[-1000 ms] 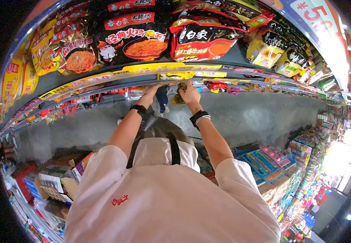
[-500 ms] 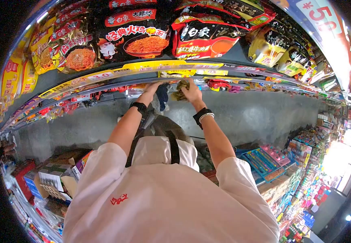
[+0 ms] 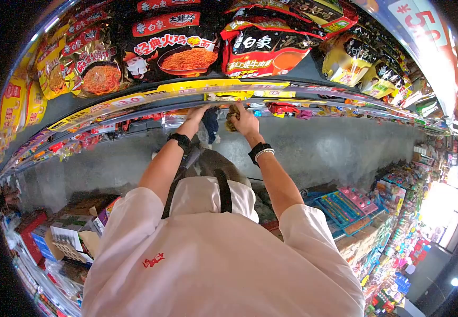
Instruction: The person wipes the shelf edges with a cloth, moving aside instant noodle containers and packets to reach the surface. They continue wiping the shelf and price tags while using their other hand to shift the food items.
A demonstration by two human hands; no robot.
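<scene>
Hands are stretched forward to a shelf rail lined with yellow price strips. The right hand is closed round a small olive-brown packet, which is held right at the rail, just below the strips. The left hand is pushed in under the same rail; its fingertips are hidden there, so it cannot be told whether it is spread or closed, or whether anything is gripped. A dark blue packet is seen between the two hands, just beside the left one. A black band is worn on the left wrist, and a black band with a white bracelet on the right. Large noodle packs are ranged on the shelf above. Cardboard boxes are stacked on the floor at the lower left.
</scene>
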